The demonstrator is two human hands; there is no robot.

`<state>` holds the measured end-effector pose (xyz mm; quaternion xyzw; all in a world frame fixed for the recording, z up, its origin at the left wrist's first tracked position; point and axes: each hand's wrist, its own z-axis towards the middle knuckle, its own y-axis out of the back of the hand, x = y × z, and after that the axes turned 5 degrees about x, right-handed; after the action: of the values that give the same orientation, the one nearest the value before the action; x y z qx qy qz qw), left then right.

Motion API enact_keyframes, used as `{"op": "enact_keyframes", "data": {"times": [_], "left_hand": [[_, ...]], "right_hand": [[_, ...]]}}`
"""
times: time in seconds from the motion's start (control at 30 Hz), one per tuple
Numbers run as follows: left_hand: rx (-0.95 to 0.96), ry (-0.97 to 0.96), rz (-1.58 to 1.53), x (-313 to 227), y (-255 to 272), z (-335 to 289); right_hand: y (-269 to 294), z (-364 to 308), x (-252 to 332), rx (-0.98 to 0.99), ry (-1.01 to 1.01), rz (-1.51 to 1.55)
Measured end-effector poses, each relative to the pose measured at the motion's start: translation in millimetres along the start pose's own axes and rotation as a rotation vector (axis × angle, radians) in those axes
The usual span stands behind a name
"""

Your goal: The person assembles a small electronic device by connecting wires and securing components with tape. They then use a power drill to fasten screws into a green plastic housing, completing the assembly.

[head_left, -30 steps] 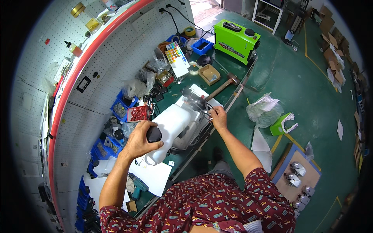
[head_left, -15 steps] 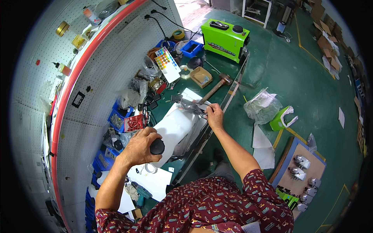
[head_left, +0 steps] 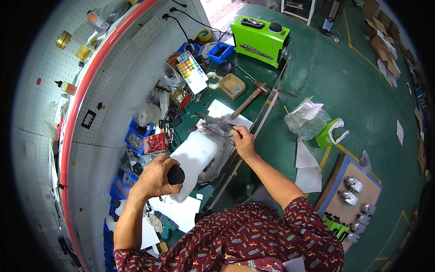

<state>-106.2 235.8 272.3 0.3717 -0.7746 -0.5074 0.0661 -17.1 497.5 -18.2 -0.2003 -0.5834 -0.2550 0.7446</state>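
Note:
A white plastic tank [head_left: 195,154] lies on the green bench in front of me, attached to or resting on a metal body at its right side. My left hand [head_left: 154,176] is closed around the round black cap [head_left: 176,175] at the tank's near end. Past the tank's far end, my right hand [head_left: 245,142] pinches the edge of a thin dark part [head_left: 217,125] with wires around it. What exactly this part is, I cannot make out. White sheets [head_left: 222,110] lie beneath and beyond it.
A mallet [head_left: 260,87] lies by the bench's right edge, beside a cardboard tray [head_left: 232,85] of small hardware. Farther back stands a green heater-like box [head_left: 259,41]. Blue bins and a red bin [head_left: 154,143] line the pegboard. A power drill [head_left: 166,223] lies near me.
My left hand and the tank have shifted slightly left and nearer. My right hand has moved slightly left, and the dark part now shows more plainly beyond the tank.

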Motion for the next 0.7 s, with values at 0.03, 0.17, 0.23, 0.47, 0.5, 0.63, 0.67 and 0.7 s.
{"op": "enact_keyframes", "data": {"times": [0.03, 0.17, 0.23, 0.47, 0.5, 0.63, 0.67, 0.7], "left_hand": [[-0.017, -0.010, -0.002, -0.2, 1.8, -1.8], [-0.101, -0.037, -0.023, 1.5, 5.5, -10.3], [-0.113, 0.006, -0.070, 8.0, 1.0, -11.9], [-0.283, 0.222, -0.267, 5.2, 6.4, -15.9], [-0.314, 0.203, -0.240, 2.0, 3.5, -10.9], [-0.359, 0.282, -0.196, -8.6, -23.4, -3.6], [-0.331, 0.314, -0.184, -9.1, -27.9, -3.8], [-0.265, 0.322, -0.156, -4.8, -30.6, -5.8]], "right_hand": [[0.5, -1.1, 4.7, 0.019, -0.061, 0.040], [1.2, -13.4, -0.6, 0.080, -0.062, 0.033], [-2.5, -14.2, -7.1, 0.073, -0.339, 0.143], [-22.9, 4.7, -46.2, -0.041, -0.427, -0.173], [-26.0, 3.0, -65.1, -0.078, -0.368, -0.282], [-37.2, 5.6, -59.4, -0.115, -0.580, -0.127], [-38.9, 7.2, -54.9, -0.113, -0.694, -0.013], [-40.8, 7.9, -50.3, -0.116, -0.729, 0.053]]}}
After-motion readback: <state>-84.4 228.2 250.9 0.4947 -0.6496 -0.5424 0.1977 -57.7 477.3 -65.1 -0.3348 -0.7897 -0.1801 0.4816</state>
